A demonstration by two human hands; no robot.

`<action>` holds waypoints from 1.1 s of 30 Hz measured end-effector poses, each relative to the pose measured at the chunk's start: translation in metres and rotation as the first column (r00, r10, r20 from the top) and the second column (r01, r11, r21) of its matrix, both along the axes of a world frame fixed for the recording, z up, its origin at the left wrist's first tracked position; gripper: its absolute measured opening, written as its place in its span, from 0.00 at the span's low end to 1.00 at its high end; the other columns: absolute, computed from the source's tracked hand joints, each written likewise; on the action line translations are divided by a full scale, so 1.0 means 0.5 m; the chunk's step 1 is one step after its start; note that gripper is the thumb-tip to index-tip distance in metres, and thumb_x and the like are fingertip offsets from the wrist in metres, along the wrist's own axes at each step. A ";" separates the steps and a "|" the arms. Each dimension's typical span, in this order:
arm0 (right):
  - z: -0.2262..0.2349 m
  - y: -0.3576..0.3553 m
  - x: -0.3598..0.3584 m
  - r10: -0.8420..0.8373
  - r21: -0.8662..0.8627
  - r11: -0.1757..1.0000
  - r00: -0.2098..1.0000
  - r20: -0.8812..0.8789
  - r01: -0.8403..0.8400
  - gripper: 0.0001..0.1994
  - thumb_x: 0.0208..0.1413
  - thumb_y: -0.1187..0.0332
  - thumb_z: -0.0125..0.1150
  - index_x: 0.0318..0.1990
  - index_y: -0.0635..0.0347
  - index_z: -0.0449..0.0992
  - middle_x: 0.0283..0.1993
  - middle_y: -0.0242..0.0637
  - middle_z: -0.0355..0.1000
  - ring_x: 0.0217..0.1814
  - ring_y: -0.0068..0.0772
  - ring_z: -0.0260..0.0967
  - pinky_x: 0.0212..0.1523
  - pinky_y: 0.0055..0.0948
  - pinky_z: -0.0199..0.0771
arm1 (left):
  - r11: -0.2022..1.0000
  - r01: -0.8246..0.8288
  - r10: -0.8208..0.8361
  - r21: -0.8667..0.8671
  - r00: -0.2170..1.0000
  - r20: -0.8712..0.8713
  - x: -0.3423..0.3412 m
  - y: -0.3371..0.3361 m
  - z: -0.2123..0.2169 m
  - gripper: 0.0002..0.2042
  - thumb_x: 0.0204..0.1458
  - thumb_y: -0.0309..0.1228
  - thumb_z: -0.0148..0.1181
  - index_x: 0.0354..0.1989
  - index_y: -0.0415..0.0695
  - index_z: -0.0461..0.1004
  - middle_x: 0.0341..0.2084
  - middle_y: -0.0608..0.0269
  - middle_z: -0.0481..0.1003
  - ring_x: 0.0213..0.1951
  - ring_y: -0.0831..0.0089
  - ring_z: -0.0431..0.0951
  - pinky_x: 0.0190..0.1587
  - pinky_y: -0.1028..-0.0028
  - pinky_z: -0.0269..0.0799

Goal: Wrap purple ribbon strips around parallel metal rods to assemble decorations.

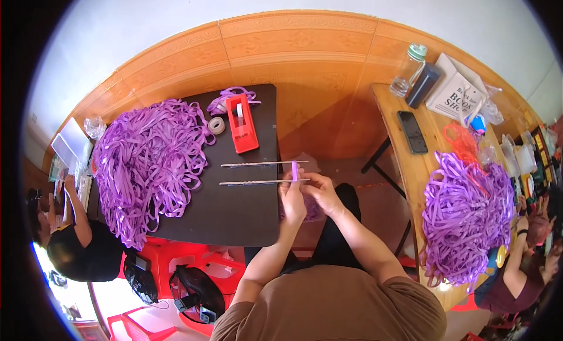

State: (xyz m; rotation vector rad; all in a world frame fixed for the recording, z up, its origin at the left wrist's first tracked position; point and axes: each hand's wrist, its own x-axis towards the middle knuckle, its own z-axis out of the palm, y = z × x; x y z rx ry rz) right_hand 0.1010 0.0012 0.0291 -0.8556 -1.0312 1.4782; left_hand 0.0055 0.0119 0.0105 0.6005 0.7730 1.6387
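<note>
A big heap of loose purple ribbon strips [149, 159] covers the left part of the dark square worktop [234, 212]. Near its far edge stands a red plastic tape dispenser [242, 124], and a small roll of clear tape [216, 125] lies just beside it. On the right, a long wooden worktop [404, 159] carries a second purple ribbon heap [466, 215], a black phone [412, 131], a clear bottle with a green cap [409, 71] and a white paper bag [457, 94]. A black fan [196, 294] sits on the floor beside red plastic stools [176, 256].

Purple ribbon strip's [294, 171] lower end behind the fingers [291, 191].
</note>
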 end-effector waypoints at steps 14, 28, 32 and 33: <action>0.010 -0.030 -0.058 -0.156 -0.115 0.983 0.984 -0.088 0.145 0.05 0.56 0.77 0.54 0.33 0.66 0.76 0.29 0.29 0.72 0.30 0.16 0.66 0.31 0.16 0.66 | 0.993 -0.022 0.020 -0.112 1.000 -0.014 0.006 -0.066 0.061 0.08 0.55 0.22 0.49 0.41 0.35 0.72 0.36 0.63 0.73 0.37 0.79 0.72 0.42 0.80 0.66; 0.054 -0.038 -0.065 -0.128 -0.258 0.963 0.974 -0.186 0.077 0.06 0.57 0.70 0.58 0.32 0.62 0.78 0.24 0.27 0.72 0.20 0.12 0.61 0.21 0.11 0.58 | 0.835 0.357 -0.261 -0.419 0.927 0.270 -0.075 -0.050 0.184 0.18 0.61 0.45 0.44 0.31 0.43 0.70 0.27 0.67 0.67 0.31 0.75 0.62 0.37 0.74 0.58; 0.060 -0.041 -0.064 -0.144 -0.276 0.957 0.976 -0.165 0.094 0.07 0.56 0.69 0.59 0.31 0.63 0.78 0.24 0.29 0.72 0.21 0.13 0.62 0.21 0.12 0.55 | 0.801 0.445 -0.352 -0.400 0.891 0.286 -0.088 -0.046 0.184 0.19 0.61 0.45 0.44 0.37 0.39 0.70 0.31 0.64 0.70 0.33 0.72 0.65 0.39 0.73 0.60; 0.060 -0.043 -0.063 -0.144 -0.280 0.955 0.977 -0.156 0.096 0.07 0.56 0.68 0.59 0.31 0.63 0.78 0.24 0.29 0.73 0.21 0.14 0.62 0.21 0.12 0.55 | 0.790 0.466 -0.365 -0.398 0.879 0.306 -0.092 -0.047 0.181 0.20 0.61 0.45 0.43 0.39 0.37 0.70 0.33 0.63 0.70 0.34 0.72 0.66 0.41 0.73 0.60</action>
